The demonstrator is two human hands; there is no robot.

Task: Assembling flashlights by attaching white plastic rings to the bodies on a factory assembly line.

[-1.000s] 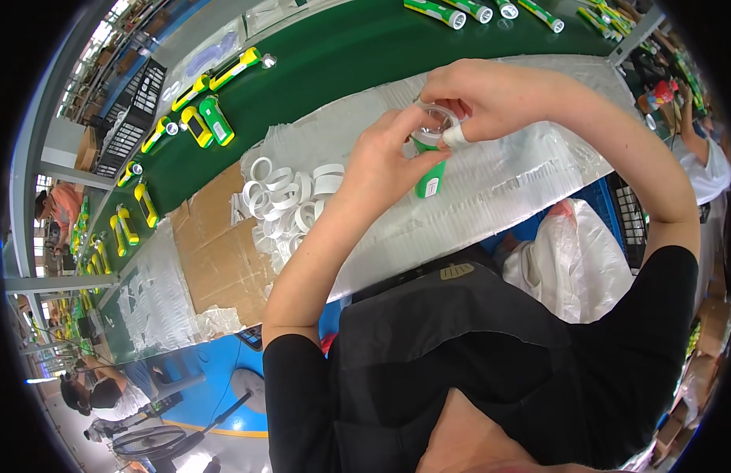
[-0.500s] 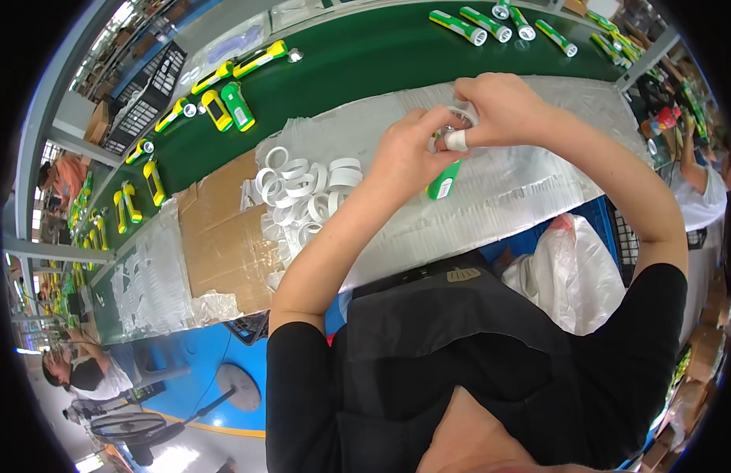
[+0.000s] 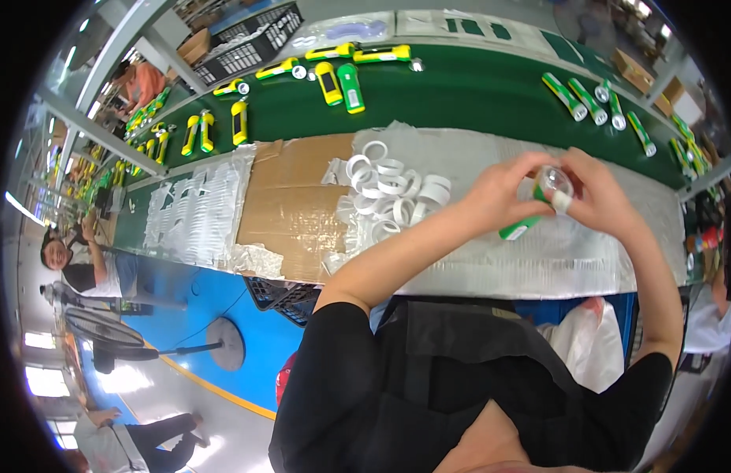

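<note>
Over the right part of the plastic-covered work surface, both my hands close round the head of a green flashlight (image 3: 522, 228). Its clear lens end tilts up between my fingers, and the green body slants down to the left. My left hand (image 3: 503, 191) grips it from the left, thumb and forefinger curled about the head. On the other side my right hand (image 3: 594, 193) presses against the head, and its thumb tip has a whitish covering. The fingers hide part of the flashlight's rim. Left of my hands lies a loose pile of white rings (image 3: 391, 186).
A green belt (image 3: 452, 87) runs behind the work surface. On it lie yellow-and-green flashlights (image 3: 328, 83) at left and green ones (image 3: 564, 96) at right. Brown cardboard (image 3: 294, 209) covers part of the surface. A black crate (image 3: 259, 43) stands beyond the belt.
The view has shifted, so the surface and belt sit differently in the picture. My hands still hold the flashlight, and its clear lens end now shows more plainly between my fingers.
</note>
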